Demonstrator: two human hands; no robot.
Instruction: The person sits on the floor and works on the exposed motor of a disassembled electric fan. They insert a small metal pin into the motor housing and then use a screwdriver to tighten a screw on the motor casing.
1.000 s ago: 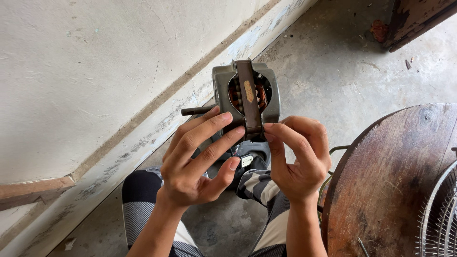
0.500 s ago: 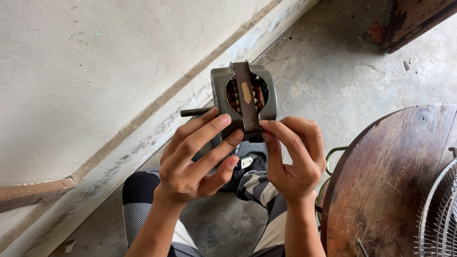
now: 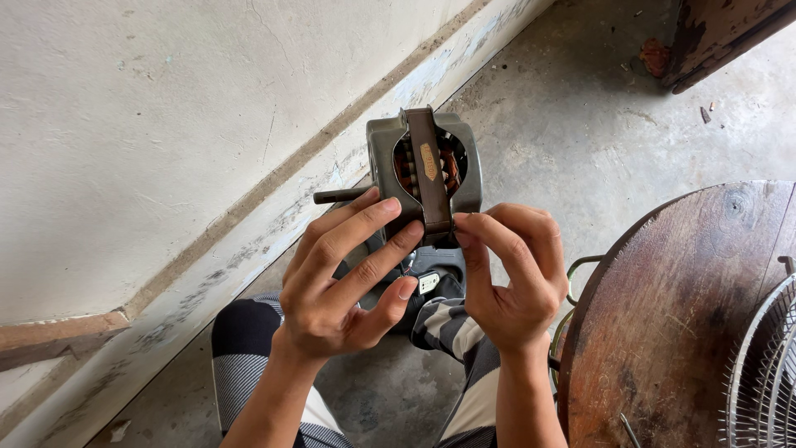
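The grey metal motor housing (image 3: 424, 170), its copper windings exposed, stands upright, its shaft pointing left. The left hand (image 3: 344, 278) and right hand (image 3: 510, 278) both grasp its lower end.

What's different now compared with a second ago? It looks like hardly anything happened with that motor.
Very little. The grey fan motor sits slightly lower and left in view, and the right hand has curled its fingertips closer onto the lower end of the brown bracket. The left hand keeps its grip on the motor's side; the round wooden table and wire fan grille are unmoved.
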